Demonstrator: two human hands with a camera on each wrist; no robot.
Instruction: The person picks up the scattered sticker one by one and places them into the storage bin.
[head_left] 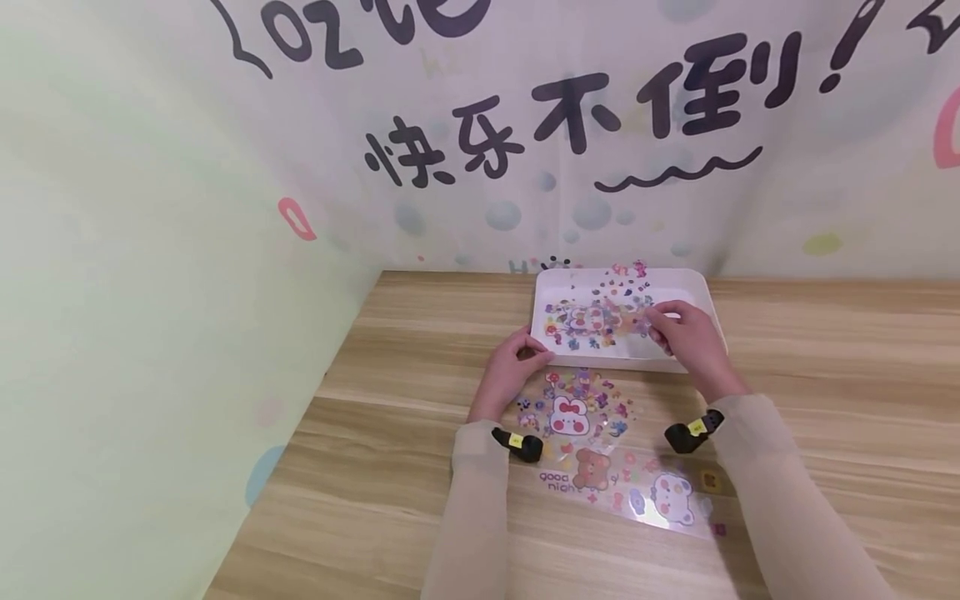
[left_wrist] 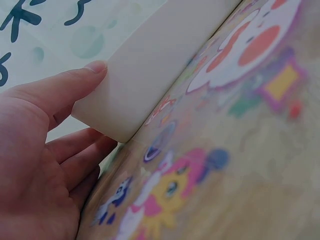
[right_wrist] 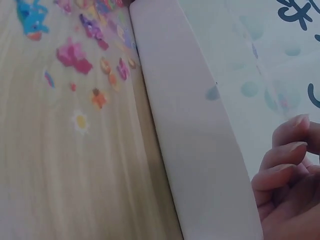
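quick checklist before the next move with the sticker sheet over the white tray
1. Right hand has the sticker sheet in its grip: ok, fingers pinch its right edge over the tray.
2. Left hand steadies the white tray: ok, fingers touch its near left corner.
3. Tray sits flat on the wooden table: ok.
4. Other sticker sheets lie clear of the tray: not ok, one runs up against its front wall.
5. Held sheet is a single sheet: cannot tell.
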